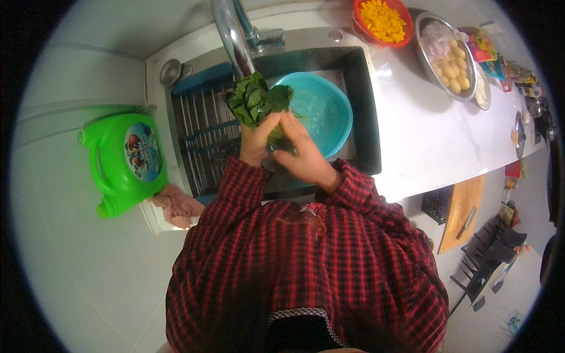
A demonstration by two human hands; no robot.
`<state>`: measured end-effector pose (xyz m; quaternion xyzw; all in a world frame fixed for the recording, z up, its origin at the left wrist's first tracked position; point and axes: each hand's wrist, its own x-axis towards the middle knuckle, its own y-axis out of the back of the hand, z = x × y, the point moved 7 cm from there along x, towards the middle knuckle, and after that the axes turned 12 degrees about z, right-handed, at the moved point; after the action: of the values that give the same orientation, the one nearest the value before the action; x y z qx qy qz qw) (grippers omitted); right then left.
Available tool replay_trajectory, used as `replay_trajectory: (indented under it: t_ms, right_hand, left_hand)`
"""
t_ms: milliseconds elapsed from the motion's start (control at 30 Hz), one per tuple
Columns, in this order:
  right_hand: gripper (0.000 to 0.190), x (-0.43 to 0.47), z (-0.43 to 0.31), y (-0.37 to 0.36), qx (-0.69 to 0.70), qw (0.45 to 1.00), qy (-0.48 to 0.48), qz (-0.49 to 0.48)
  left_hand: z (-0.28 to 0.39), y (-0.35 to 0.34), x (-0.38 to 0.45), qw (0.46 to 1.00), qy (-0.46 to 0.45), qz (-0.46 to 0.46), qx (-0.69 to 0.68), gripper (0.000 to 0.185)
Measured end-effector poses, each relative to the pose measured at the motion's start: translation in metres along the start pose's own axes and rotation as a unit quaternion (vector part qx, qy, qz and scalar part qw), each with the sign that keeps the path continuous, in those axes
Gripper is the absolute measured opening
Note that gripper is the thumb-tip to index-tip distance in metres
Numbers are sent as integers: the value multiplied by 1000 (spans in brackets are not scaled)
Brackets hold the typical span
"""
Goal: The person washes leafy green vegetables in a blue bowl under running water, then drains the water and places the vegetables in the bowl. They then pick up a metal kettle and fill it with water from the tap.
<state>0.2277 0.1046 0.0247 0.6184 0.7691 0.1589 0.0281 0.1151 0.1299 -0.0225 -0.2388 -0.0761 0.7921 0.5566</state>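
Observation:
A bunch of green leafy vegetable (249, 98) is held under the end of the chrome faucet (232, 37), over the sink. My left hand (257, 140) grips the bunch from below, by its lower part. My right hand (306, 152) presses against the leaves and stems from the right, its fingertips meeting my left hand at the bunch. Just right of the leaves, a turquoise plastic basin (326, 110) holds water with bubbles or ripples on it. Beside it, at the left in the sink, lies a metal drying rack (201, 132). My palms hide part of the stems.
A red basket (358, 33) of cut yellow pieces and a steel bowl (426, 66) with peeled potatoes and a plastic bag stand on the counter at right. A green jug (110, 163) and a pinkish cloth (176, 206) are at left. Lower right, a knife (467, 223) lies on a wooden board (463, 198).

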Motion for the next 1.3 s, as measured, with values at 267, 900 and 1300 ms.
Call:
replay_trajectory:
  t_ms: [267,900,1300]
  right_hand:
    - [59,-12,3,4,121,988,-75,-55]
    - [44,-108,264,58,70,748,-650,115]
    - [34,-94,231,63,93,771,-626,75]
  left_hand:
    - [9,26,1,995,-47,53,64,31]
    - [25,85,7,977,-84,150,123,24]
    - [40,107,1,974,-100,178,101,28]
